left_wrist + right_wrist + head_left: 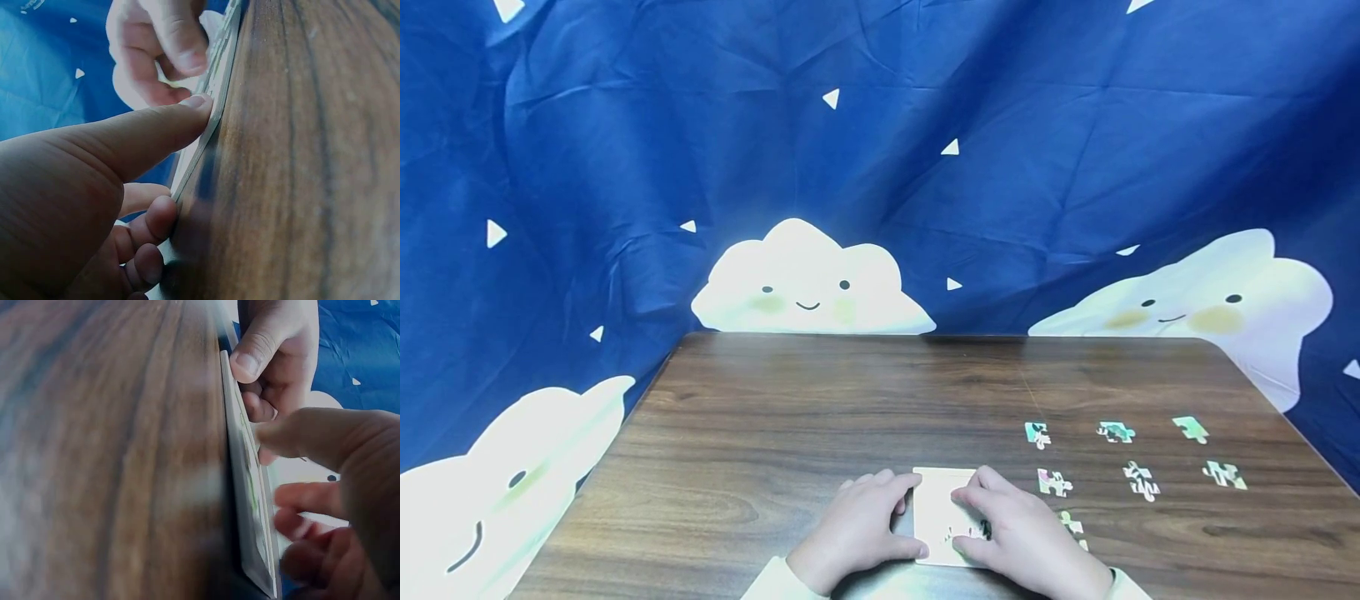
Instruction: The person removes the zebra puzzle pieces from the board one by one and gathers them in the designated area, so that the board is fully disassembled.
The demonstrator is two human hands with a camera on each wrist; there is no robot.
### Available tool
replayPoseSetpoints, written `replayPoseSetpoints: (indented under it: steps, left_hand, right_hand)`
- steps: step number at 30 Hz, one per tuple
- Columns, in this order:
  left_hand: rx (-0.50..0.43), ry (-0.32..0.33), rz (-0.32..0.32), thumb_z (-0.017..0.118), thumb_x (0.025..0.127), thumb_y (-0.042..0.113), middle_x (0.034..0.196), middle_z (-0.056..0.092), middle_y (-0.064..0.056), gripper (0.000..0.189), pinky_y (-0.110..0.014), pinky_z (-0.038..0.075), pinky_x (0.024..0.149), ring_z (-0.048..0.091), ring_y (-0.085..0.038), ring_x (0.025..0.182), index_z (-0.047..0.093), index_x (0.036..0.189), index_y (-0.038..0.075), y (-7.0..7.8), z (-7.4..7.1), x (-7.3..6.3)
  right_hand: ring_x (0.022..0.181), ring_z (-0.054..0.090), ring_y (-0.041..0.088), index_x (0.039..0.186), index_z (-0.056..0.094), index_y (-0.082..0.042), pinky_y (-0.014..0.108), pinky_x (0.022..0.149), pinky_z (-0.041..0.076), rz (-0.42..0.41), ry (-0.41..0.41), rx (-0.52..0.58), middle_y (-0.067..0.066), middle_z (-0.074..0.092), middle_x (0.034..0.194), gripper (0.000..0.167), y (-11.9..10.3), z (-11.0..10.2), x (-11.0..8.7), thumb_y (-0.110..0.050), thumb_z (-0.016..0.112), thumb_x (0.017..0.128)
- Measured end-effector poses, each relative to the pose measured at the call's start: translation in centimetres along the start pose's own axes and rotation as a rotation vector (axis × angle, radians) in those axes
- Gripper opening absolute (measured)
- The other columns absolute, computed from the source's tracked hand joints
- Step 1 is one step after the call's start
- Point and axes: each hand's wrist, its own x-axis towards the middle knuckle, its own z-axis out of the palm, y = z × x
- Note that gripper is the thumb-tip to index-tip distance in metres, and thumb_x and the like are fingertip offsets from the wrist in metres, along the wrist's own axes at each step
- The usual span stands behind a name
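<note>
A small white puzzle tray (934, 508) lies flat near the front of the table, bearing some printed puzzle pieces that glare and my fingers partly hide. My left hand (867, 521) holds the tray's left side, its thumb at the near corner and forefinger at the far one. In the left wrist view the thumb (199, 103) rests on the tray edge. Over the tray's right part is my right hand (1018, 529), thumb and forefinger spread apart and touching its top. The right wrist view shows the right thumb (278, 439) on the tray and the other fingers loosely bent.
Loose puzzle pieces lie in rows on the right: one (1037, 434), another (1118, 432), a green one (1191, 428), and several nearer ones. One piece (1072, 523) sits beside my right hand. Behind the wooden table (775, 400) hangs a blue cloud-print cloth (880, 167).
</note>
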Motion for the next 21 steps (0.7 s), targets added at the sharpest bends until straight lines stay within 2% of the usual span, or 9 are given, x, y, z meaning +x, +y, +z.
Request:
replayPoseSetpoints:
  steps: [2, 5, 14, 21]
  left_hand:
    - [-0.001, -0.003, -0.002, 0.083, 0.069, 0.056, 0.082, 0.042, 0.021, 0.078, -0.028, 0.039, 0.076, 0.043, -0.001, 0.076, 0.061, 0.135, 0.021, 0.0, -0.02, 0.02]
    - [-0.007, -0.005, -0.005, 0.083, 0.069, 0.056, 0.083, 0.043, 0.021, 0.078, -0.028, 0.039, 0.076, 0.043, -0.001, 0.077, 0.061, 0.135, 0.021, 0.02, -0.05, 0.01]
    - [-0.01, 0.001, -0.005, 0.083, 0.069, 0.056, 0.083, 0.043, 0.021, 0.078, -0.028, 0.039, 0.076, 0.043, -0.001, 0.076, 0.061, 0.135, 0.021, 0.03, 0.02, -0.06]
    - [-0.02, -0.002, -0.002, 0.083, 0.069, 0.055, 0.084, 0.044, 0.021, 0.077, -0.027, 0.038, 0.076, 0.044, -0.001, 0.077, 0.061, 0.135, 0.02, 0.07, -0.15, -0.06]
  right_hand:
    - [0.063, 0.036, -0.002, 0.109, 0.073, -0.012, 0.02, 0.054, 0.037, 0.031, -0.056, 0.015, -0.013, 0.046, 0.094, 0.039, -0.06, -0.02, 0.1, -0.036, 0.081, 0.079]
    - [0.065, 0.039, -0.001, 0.104, 0.072, -0.014, 0.022, 0.058, 0.04, 0.05, -0.088, 0.029, -0.013, 0.047, 0.093, 0.034, -0.05, -0.05, 0.17, -0.037, 0.08, 0.08]
    - [0.067, 0.04, -0.002, 0.089, 0.065, -0.028, 0.022, 0.059, 0.038, 0.018, -0.074, 0.076, -0.018, 0.045, 0.088, 0.025, 0.2, 0.23, -0.09, -0.039, 0.082, 0.076]
    - [0.069, 0.041, -0.002, 0.086, 0.062, -0.029, 0.022, 0.06, 0.038, 0.009, -0.068, 0.085, -0.019, 0.045, 0.087, 0.029, 0.3, 0.31, -0.18, -0.042, 0.084, 0.072]
